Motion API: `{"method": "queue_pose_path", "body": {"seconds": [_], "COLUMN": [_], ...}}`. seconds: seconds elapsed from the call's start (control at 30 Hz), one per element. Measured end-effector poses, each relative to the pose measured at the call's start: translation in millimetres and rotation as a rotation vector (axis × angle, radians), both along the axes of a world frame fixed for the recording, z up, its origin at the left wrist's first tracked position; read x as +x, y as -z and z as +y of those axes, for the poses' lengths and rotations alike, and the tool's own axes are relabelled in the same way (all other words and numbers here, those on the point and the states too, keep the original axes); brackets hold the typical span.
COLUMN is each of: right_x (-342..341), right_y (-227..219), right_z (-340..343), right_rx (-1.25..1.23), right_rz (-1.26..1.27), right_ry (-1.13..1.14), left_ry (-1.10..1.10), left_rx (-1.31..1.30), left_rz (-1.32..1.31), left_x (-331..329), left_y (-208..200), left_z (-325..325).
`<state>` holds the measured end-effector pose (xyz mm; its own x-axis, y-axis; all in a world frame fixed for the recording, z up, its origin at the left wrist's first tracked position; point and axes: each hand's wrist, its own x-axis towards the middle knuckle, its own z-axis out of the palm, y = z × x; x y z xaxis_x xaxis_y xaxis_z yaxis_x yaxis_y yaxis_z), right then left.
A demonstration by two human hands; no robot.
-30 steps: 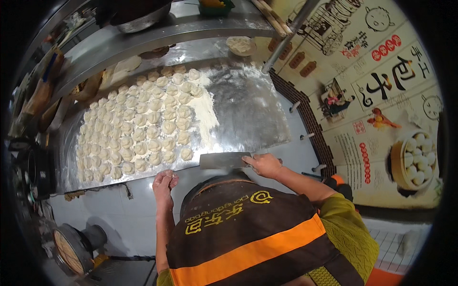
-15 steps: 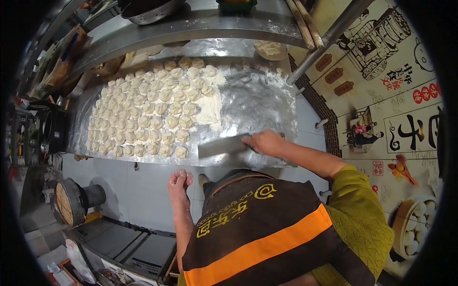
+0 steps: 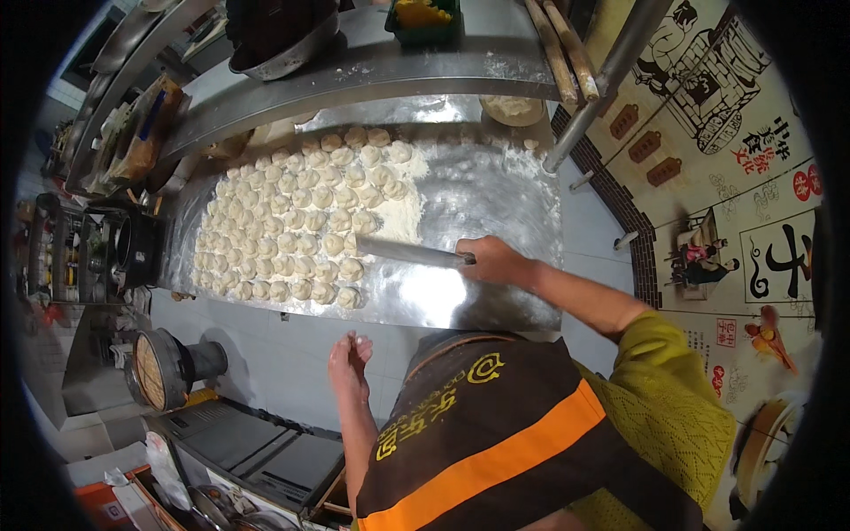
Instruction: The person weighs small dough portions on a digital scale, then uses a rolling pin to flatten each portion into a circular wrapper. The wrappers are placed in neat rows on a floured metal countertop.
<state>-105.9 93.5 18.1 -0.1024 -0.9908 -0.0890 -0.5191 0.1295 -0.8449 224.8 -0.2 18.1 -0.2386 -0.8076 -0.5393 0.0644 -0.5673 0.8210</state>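
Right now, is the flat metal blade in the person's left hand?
No, the right hand grips the flat metal blade, while the left hand is apart from it.

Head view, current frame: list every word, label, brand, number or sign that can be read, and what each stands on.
Wording and brands are not copied out here; this is where they stand.
Apron: yellow lettering beside a round yellow emblem.
Printed wall: large black characters, plus pale characters on red ovals; its finest print is too small to read.
Brown plaques: marks too small to read.
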Motion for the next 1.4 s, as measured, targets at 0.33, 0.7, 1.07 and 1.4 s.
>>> {"method": "queue_pose_path", "body": {"seconds": [0.33, 0.7, 1.07, 1.4], "right_x": [80.5, 69.1, 74.5, 37.2], "right_y": [-32.7, -38.1, -102.2, -206.6], "right_z": [-34.1, -15.9, 16.3, 57.3], "right_rx": [0.514, 0.384, 0.296, 0.019], "right_rz": [-1.223, -0.767, -0.922, -0.389], "right_ry": [0.175, 0.412, 0.319, 0.405], "left_ry": [0.060, 0.430, 0.430, 0.399], "left_rx": [0.440, -1.014, -1.242, -0.770], "left_rz": [0.879, -0.119, -0.654, -0.320], "left_x": [-111.2, -114.1, -127.6, -79.0], "left_y": [-46.4, -29.5, -40.3, -7.3], "left_z": [-55.8, -82.4, -122.0, -112.1]}}
